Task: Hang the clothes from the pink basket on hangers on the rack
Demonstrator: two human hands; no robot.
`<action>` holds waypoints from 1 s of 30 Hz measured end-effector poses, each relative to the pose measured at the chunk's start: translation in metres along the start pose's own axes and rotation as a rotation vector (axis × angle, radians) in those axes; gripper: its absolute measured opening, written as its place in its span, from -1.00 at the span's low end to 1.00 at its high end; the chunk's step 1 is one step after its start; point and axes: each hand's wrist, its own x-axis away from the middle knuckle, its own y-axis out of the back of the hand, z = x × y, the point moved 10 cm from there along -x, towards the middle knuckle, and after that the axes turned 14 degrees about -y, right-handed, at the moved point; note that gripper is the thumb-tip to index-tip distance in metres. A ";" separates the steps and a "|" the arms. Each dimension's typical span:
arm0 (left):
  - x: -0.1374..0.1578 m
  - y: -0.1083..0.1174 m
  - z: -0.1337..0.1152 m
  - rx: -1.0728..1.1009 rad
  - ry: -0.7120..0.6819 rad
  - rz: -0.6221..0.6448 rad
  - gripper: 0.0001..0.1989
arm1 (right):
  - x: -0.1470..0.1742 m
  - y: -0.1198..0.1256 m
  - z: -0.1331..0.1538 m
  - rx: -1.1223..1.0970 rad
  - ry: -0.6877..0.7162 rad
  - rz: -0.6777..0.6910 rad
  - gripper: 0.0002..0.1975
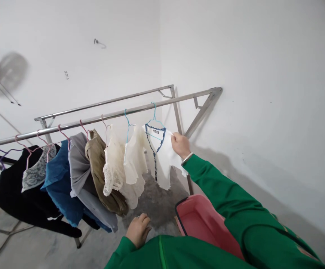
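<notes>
My right hand (181, 145) pinches the shoulder of a white blouse (162, 160) with blue ruffled trim down its neckline and front. That blouse hangs on a light blue hanger (154, 118) hooked over the metal rail (140, 109). Low in front of my body, my left hand (138, 229) has its fingers curled in, with nothing visible in them. Just left of the blouse hang a cream top (134, 157) on another blue hanger and a cream lace garment (113, 164) on a pink one.
Further left along the rail are a brown garment (95, 157), a grey one (79, 160), a blue shirt (60, 179) and black clothes (13, 186). Below my right arm stands a pink tub (196, 216). White walls meet behind the rack; a round fan shape (12, 71) shows at left.
</notes>
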 end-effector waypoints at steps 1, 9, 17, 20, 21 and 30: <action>-0.002 -0.003 -0.002 -0.002 -0.005 0.028 -0.72 | 0.000 0.000 0.002 -0.010 0.008 -0.002 -0.71; -0.006 -0.008 -0.006 0.022 0.006 0.148 -0.72 | 0.005 -0.014 0.005 -0.019 -0.016 0.087 -0.71; 0.001 -0.005 -0.007 0.072 -0.020 0.091 -0.76 | 0.085 0.026 0.008 -0.331 0.235 -0.094 -0.63; 0.006 0.009 -0.013 0.057 -0.017 0.065 -0.77 | 0.167 0.003 0.030 -0.440 0.390 0.299 -0.82; 0.006 0.015 -0.015 0.041 -0.022 0.051 -0.78 | 0.203 -0.015 0.037 -0.450 0.433 0.534 -0.85; 0.011 0.018 -0.023 -0.023 -0.091 0.031 -0.87 | 0.344 -0.092 0.046 -0.313 0.478 1.016 -0.79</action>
